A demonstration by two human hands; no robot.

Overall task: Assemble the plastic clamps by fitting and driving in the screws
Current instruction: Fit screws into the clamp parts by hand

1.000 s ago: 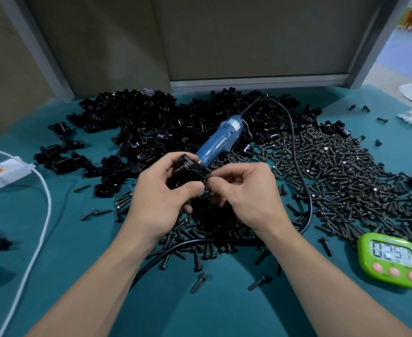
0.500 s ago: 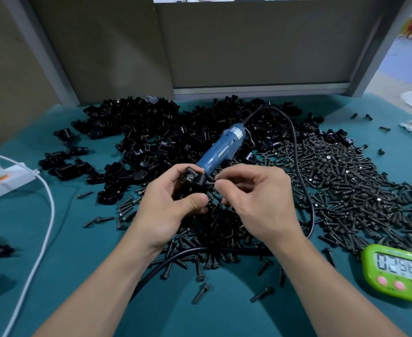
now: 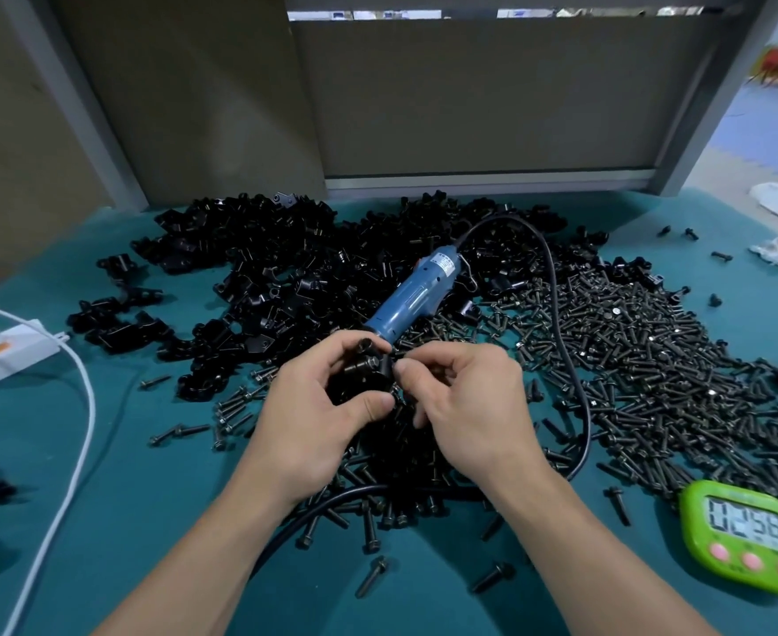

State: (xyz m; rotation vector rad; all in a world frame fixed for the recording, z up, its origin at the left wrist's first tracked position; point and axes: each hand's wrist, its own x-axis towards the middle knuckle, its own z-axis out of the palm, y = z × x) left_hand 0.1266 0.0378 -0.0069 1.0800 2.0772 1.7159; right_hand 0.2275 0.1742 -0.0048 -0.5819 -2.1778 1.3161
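Note:
My left hand [image 3: 313, 406] grips a black plastic clamp [image 3: 362, 369] above the teal table, thumb across its front. My right hand [image 3: 465, 401] meets it from the right, thumb and forefinger pinching at the clamp's right side; a screw there is mostly hidden by the fingers. Just behind the hands a blue electric screwdriver [image 3: 412, 298] lies on the parts, tip pointing toward the clamp. A pile of black clamps [image 3: 258, 268] covers the back left. A wide heap of dark screws [image 3: 630, 360] spreads to the right and under my hands.
The screwdriver's black cable [image 3: 570, 383] loops right and back under my wrists. A green digital timer [image 3: 752, 537] sits at the front right. A white power strip [image 3: 6, 346] and white cord [image 3: 75, 433] lie at the left. Grey partition panels [image 3: 469, 98] close the back edge.
Both hands have stayed together on the clamp, shifting slightly. The right fingers have kept working at its right side. The head has tilted up a little.

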